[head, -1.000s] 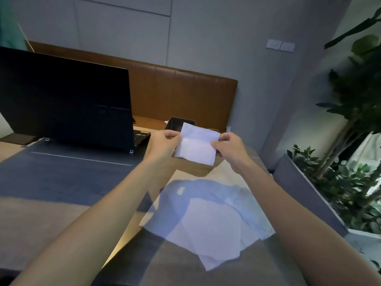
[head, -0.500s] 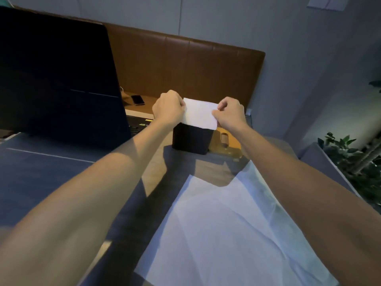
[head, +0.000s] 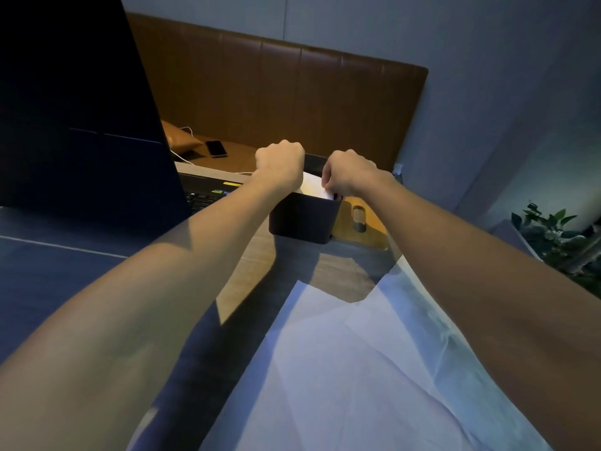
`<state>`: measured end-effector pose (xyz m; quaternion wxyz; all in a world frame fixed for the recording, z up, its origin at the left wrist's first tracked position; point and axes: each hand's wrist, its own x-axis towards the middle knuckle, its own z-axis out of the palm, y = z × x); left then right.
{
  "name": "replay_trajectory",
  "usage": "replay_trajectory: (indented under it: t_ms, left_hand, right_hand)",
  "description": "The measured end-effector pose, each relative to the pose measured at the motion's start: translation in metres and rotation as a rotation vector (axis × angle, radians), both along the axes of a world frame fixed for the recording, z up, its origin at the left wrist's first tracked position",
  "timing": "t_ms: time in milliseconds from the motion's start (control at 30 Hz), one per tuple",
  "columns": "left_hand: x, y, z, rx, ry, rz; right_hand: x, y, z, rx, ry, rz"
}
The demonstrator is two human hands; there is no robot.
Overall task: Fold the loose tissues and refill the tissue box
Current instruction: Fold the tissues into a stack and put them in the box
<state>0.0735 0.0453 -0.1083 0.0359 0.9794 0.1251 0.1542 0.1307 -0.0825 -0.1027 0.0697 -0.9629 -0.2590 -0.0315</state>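
Observation:
A dark open-topped tissue box (head: 304,219) stands at the far side of the table. My left hand (head: 281,164) and my right hand (head: 349,172) are both over its top, each pinching one end of a folded white tissue (head: 313,187) that sits mostly inside the box. Only a strip of the tissue shows between my hands. Several loose white tissues (head: 351,369) lie spread flat on the table close to me, between my forearms.
An open dark laptop (head: 81,102) stands at the left. A wooden lid (head: 364,227) with a slot lies just right of the box. Behind are a brown padded bench back (head: 276,92) and a phone (head: 216,148). A potted plant (head: 553,232) stands at the right.
My hands carried the folded tissue forward from in front of me, over the box, and lowered it into the box. The camera moved closer to the box.

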Motion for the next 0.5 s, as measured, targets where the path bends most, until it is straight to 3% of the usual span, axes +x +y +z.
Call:
replay_trajectory:
  t_ms: [233,500]
  left_hand:
    - [-0.001,0.001,-0.003,0.010,0.045,-0.049]
    - [-0.021,-0.012,0.008,-0.128,-0.131,-0.050]
  right_hand:
    - [-0.003,0.000,0.001,-0.053,-0.059,0.037]
    - [-0.014,-0.020,0.002,0.142,-0.108,0.050]
